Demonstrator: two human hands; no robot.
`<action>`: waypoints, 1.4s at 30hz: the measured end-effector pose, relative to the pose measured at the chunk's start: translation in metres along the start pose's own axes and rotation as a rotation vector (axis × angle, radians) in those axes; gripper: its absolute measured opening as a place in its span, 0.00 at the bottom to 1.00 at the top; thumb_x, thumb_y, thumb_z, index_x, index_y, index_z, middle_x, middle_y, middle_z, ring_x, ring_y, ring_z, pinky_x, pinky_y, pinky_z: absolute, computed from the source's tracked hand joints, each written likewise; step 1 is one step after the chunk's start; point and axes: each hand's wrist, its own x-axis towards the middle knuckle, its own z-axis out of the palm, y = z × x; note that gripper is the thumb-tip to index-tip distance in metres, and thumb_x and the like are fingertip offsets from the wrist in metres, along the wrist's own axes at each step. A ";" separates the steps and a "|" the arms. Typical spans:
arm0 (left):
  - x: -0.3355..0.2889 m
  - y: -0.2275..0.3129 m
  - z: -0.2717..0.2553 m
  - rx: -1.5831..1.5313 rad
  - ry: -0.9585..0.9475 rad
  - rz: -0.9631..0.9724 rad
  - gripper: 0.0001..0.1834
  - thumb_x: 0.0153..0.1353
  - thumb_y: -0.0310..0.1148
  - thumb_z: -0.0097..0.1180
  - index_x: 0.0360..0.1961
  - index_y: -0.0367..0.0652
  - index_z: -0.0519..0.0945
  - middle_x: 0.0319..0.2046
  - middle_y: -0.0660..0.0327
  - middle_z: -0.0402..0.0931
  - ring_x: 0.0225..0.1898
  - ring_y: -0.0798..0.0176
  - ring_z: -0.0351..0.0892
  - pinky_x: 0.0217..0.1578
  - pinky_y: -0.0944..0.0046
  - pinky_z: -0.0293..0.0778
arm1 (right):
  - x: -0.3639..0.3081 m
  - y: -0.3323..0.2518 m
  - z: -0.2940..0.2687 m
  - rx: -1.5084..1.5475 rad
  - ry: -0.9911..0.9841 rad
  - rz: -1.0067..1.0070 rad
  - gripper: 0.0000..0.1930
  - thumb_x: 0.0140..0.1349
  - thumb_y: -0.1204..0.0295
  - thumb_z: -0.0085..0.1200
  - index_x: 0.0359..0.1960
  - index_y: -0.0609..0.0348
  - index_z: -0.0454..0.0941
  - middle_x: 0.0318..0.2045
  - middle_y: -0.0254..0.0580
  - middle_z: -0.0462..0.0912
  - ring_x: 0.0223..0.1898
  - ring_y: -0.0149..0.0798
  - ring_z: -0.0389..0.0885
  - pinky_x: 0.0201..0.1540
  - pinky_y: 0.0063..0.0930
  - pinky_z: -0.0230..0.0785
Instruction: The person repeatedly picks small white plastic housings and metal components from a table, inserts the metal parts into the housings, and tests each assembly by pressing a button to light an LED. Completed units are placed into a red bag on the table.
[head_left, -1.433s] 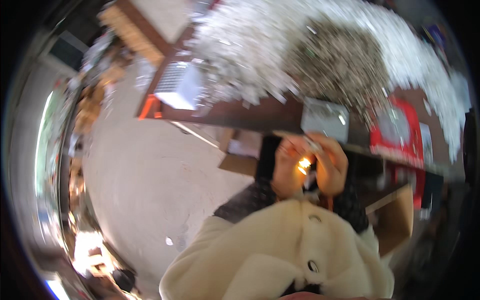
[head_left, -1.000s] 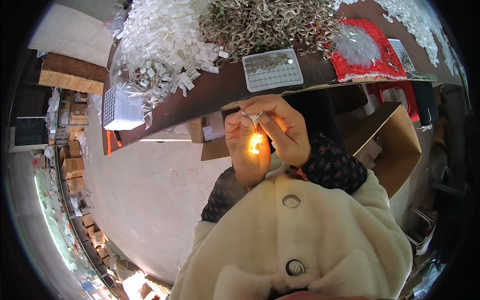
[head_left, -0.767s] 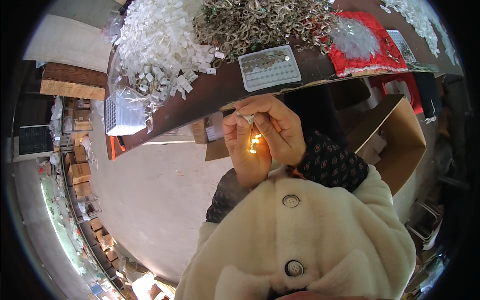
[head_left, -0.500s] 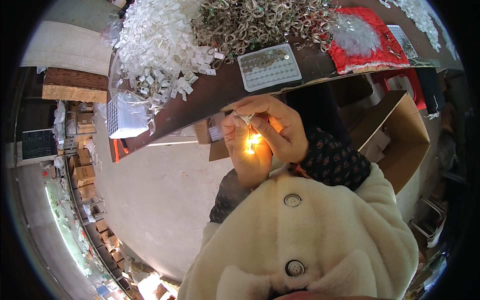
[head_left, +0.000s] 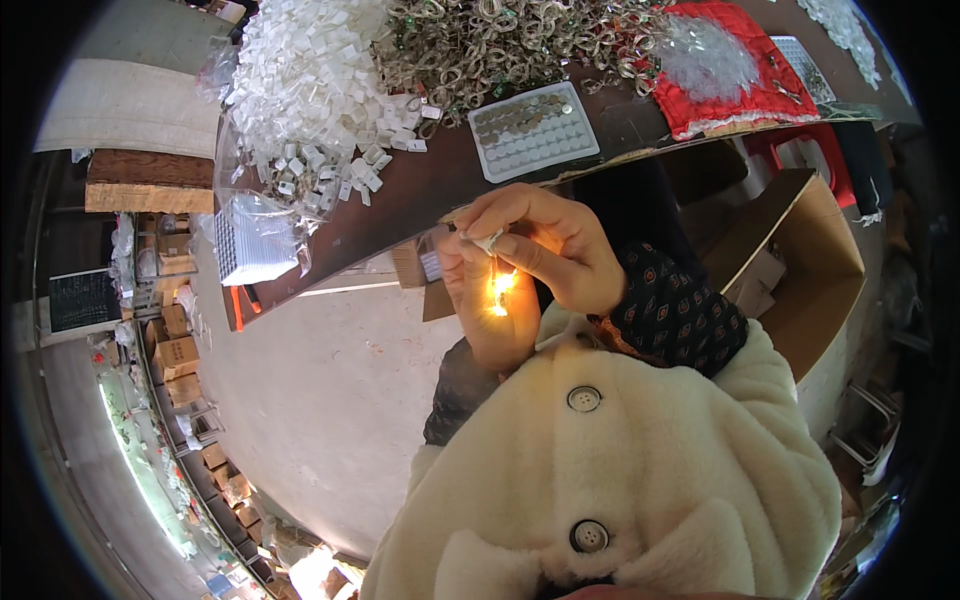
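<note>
Just in front of the table edge, my two hands meet around a small white battery case. My right hand pinches the case from above between thumb and fingers. Fingers of my left hand close on the case from the other side, partly covered by the right. From the case hangs a short string light, glowing warm yellow against the left palm. Nearest to the hands on the table lies a white tray with round cells, some holding coin batteries.
A heap of white cases and a mound of coiled wire lights cover the table's far side. Clear plastic pieces lie on a red cloth. Stacked white trays stand left; an open cardboard box sits below right.
Both hands have shifted very slightly, and the white case is tilted a little differently between the fingers. The string light stays lit. The whole view has turned slightly.
</note>
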 end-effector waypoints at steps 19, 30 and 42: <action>0.006 -0.008 -0.004 0.088 0.027 0.092 0.10 0.75 0.41 0.46 0.45 0.47 0.71 0.46 0.64 0.74 0.50 0.67 0.72 0.55 0.63 0.68 | 0.003 0.014 0.002 0.042 0.073 0.042 0.07 0.70 0.81 0.46 0.44 0.62 0.77 0.51 0.46 0.79 0.54 0.33 0.77 0.58 0.26 0.68; 0.004 0.003 0.001 -0.047 0.089 -0.105 0.18 0.75 0.46 0.43 0.52 0.43 0.73 0.43 0.64 0.74 0.47 0.69 0.72 0.52 0.62 0.67 | -0.002 0.015 -0.007 -0.167 0.038 -0.062 0.12 0.67 0.80 0.54 0.50 0.63 0.81 0.53 0.54 0.81 0.52 0.40 0.81 0.54 0.29 0.73; 0.022 -0.028 -0.001 -0.233 -0.013 -0.340 0.06 0.74 0.35 0.45 0.41 0.45 0.71 0.30 0.62 0.67 0.31 0.68 0.62 0.41 0.63 0.61 | -0.035 -0.034 -0.172 -1.358 0.688 -0.135 0.09 0.59 0.81 0.60 0.41 0.58 0.84 0.37 0.46 0.85 0.36 0.45 0.84 0.38 0.30 0.76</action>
